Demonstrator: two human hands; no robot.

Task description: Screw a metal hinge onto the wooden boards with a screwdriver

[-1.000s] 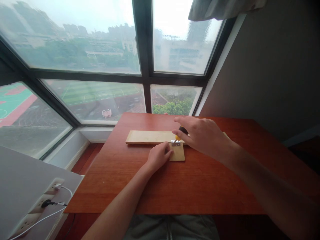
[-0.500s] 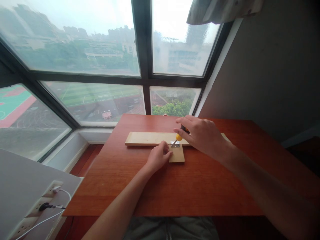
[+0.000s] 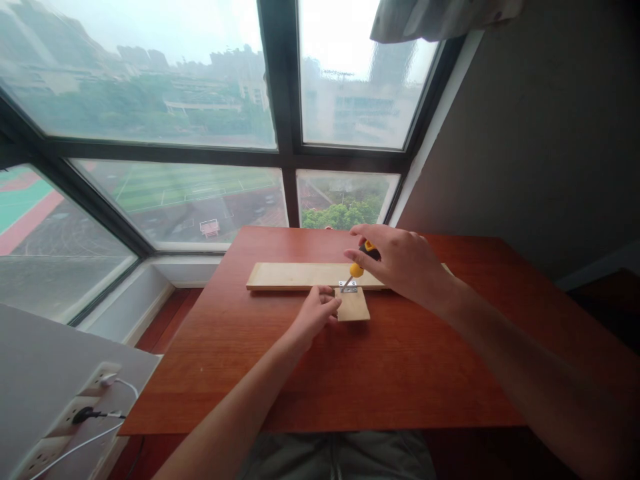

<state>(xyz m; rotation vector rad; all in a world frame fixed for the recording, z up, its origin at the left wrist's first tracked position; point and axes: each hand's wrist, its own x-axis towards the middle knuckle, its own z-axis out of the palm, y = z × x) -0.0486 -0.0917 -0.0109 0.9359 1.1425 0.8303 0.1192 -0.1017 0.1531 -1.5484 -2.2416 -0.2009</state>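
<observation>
My right hand [image 3: 400, 263] is closed around a screwdriver [image 3: 361, 259] with a yellow and black handle; its tip rests on a small metal hinge [image 3: 349, 287]. The hinge joins a long pale wooden board [image 3: 300, 275] to a small wooden block [image 3: 354, 306] on the reddish table [image 3: 380, 360]. Against the block's left edge, my left hand [image 3: 316, 315] holds the block with fingers curled.
Large windows [image 3: 200, 133] stand behind the table's far edge, a grey wall [image 3: 540, 133] on the right. A white power strip [image 3: 75, 413] with plugged cables lies at the lower left, below table level.
My right hand has turned slightly on the screwdriver, showing more of the handle. The left hand stays at the block. The view has shifted a little.
</observation>
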